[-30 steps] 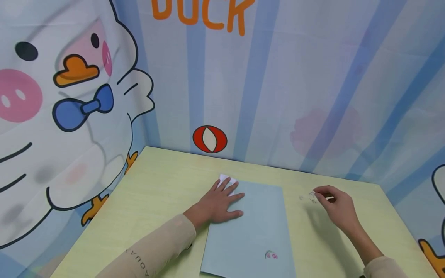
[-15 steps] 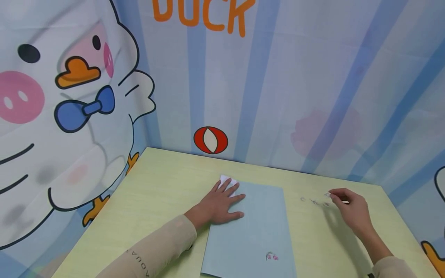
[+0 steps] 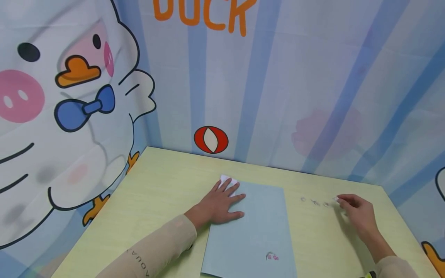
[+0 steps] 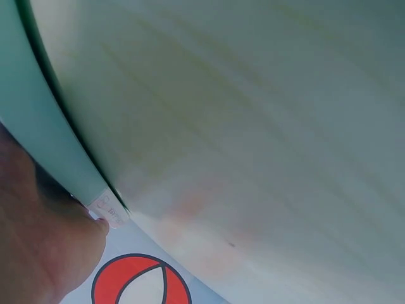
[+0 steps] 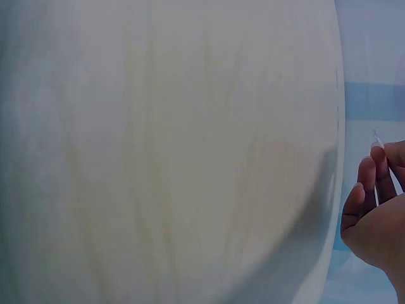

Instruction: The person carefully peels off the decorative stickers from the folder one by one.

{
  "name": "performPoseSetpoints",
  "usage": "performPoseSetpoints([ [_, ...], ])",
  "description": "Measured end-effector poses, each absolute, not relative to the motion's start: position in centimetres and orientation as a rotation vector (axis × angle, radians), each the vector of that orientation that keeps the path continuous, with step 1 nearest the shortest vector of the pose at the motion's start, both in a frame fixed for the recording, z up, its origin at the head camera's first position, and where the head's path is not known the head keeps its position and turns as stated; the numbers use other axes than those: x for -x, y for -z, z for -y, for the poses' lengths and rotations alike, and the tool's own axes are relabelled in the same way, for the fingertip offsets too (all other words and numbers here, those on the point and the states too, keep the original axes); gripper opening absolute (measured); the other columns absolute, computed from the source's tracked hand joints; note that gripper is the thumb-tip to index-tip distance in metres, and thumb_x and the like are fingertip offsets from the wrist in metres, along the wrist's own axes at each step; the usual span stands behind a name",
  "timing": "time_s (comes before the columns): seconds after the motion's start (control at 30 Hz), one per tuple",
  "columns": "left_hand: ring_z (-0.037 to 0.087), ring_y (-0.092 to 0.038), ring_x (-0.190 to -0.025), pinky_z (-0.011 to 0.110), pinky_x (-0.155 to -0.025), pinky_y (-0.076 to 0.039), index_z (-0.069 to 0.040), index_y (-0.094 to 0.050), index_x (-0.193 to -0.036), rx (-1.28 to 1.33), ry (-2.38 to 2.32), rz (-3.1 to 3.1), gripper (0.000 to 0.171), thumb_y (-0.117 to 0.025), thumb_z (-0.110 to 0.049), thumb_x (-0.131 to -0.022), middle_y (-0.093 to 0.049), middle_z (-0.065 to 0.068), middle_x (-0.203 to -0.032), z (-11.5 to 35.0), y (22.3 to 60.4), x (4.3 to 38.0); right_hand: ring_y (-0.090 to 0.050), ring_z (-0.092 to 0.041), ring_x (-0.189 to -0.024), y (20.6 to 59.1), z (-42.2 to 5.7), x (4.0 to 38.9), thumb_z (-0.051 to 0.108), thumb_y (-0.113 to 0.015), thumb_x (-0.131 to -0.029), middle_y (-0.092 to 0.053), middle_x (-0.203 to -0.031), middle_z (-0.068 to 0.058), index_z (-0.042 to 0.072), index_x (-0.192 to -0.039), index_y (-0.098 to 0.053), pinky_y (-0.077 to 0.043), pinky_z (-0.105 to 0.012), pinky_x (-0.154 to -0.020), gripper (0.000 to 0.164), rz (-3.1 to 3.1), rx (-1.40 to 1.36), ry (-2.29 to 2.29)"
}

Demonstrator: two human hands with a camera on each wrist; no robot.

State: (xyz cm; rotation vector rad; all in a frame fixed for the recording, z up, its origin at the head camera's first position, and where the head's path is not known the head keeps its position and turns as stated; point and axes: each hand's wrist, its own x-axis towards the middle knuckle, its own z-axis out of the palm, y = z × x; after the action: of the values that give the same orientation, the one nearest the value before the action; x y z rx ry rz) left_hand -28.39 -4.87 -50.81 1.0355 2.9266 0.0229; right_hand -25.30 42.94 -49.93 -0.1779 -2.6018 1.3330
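My left hand lies flat with spread fingers on the upper left of a light-blue rectangular folder. Under its fingertips a white label shows at the folder's top corner; printed marks appear on that label in the left wrist view. A small pink and dark sticker sits near the folder's lower right. To the right, my right hand pinches a small clear piece between thumb and index finger, above the table. The clear piece pokes past the fingertips in the right wrist view.
Several small clear pieces with dark marks lie in a row on the pale yellow table, between folder and right hand. A printed duck curtain stands around the table's back and sides.
My right hand has moved right, past the row, and lower. A further small piece now shows on the table where the hand was. The left hand has stayed in place.
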Motion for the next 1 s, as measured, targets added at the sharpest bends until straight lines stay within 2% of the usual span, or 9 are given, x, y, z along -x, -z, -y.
performPoseSetpoints([
  [0.27, 0.034, -0.007, -0.164, 0.058, -0.129, -0.008, -0.036, -0.034, -0.167, -1.038, -0.040, -2.920, 0.074, -0.037, -0.073, -0.103, -0.018, 0.003, -0.177, 4.9, 50.9, 28.4, -0.061, -0.003, -0.083, 51.1, -43.6, 25.7, 0.024, -0.060, -0.110, -0.071, -0.103, -0.005, -0.007, -0.132, -0.067, -0.049, -0.023, -0.065, 0.039, 2.689, 0.287, -1.252],
  [0.47, 0.034, -0.006, -0.164, 0.058, -0.129, -0.008, -0.036, -0.034, -0.167, -1.034, -0.031, -2.923, 0.074, -0.037, -0.073, -0.104, -0.018, 0.003, -0.177, 4.9, 50.8, 28.3, -0.060, 0.001, -0.084, 51.2, -44.0, 25.9, 0.026, -0.062, -0.109, -0.073, -0.105, -0.006, -0.006, -0.130, -0.068, -0.049, -0.021, -0.068, 0.039, 2.737, 0.278, -1.216],
  [0.8, 0.033, -0.007, -0.164, 0.058, -0.129, -0.008, -0.036, -0.034, -0.167, -1.028, -0.041, -2.921, 0.073, -0.038, -0.072, -0.104, -0.018, 0.002, -0.177, 4.9, 50.7, 28.3, -0.057, -0.012, -0.085, 51.5, -44.4, 26.1, 0.026, -0.061, -0.109, -0.071, -0.109, -0.013, -0.004, -0.126, -0.071, -0.049, -0.026, -0.065, 0.036, 2.789, 0.255, -1.101],
  [1.0, 0.034, -0.007, -0.164, 0.058, -0.129, -0.009, -0.036, -0.035, -0.167, -1.034, -0.050, -2.925, 0.073, -0.039, -0.072, -0.104, -0.019, 0.003, -0.177, 4.9, 50.6, 28.3, -0.059, -0.013, -0.084, 51.1, -44.5, 25.7, 0.026, -0.061, -0.109, -0.071, -0.111, -0.019, -0.006, -0.126, -0.070, -0.050, -0.027, -0.064, 0.037, 2.800, 0.251, -1.082],
])
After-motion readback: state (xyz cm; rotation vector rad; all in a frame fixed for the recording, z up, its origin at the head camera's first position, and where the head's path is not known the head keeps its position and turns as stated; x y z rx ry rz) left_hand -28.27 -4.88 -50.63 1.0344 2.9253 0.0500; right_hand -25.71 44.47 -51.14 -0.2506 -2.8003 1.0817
